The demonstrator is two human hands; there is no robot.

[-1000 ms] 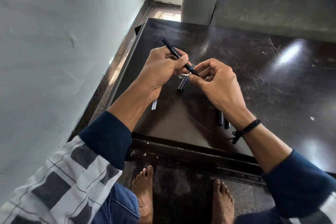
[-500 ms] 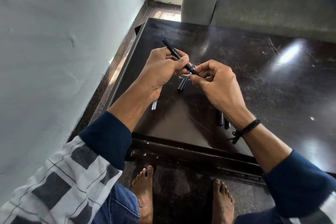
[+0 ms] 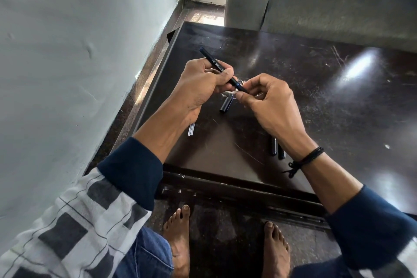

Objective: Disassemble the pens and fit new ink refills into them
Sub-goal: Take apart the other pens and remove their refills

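Just above the left part of the dark table [image 3: 316,97], both hands meet on one black pen [image 3: 211,58]. The left hand [image 3: 200,88] is curled round the barrel with the thumb laid on it. The pen's back end points up toward the table's far left corner, and white lettering shows on its side. The right hand [image 3: 270,106] pinches the pen's near end between thumb and forefinger, the other fingers folded loosely behind. A narrow blue band shows on the barrel just before those fingertips. The pen hangs clear of the tabletop. Under the hands lies a short black pen part [image 3: 226,106], partly hidden, with something pale and shiny beside it that I cannot make out. Two thin clear refills [image 3: 191,130] lie side by side near the left edge, their far ends covered by the left wrist. Two more black pen pieces [image 3: 274,146] rest close together toward the near edge, half under the right wrist, which wears a black cord [image 3: 310,156]. Bare feet [image 3: 178,232] show below the near edge.
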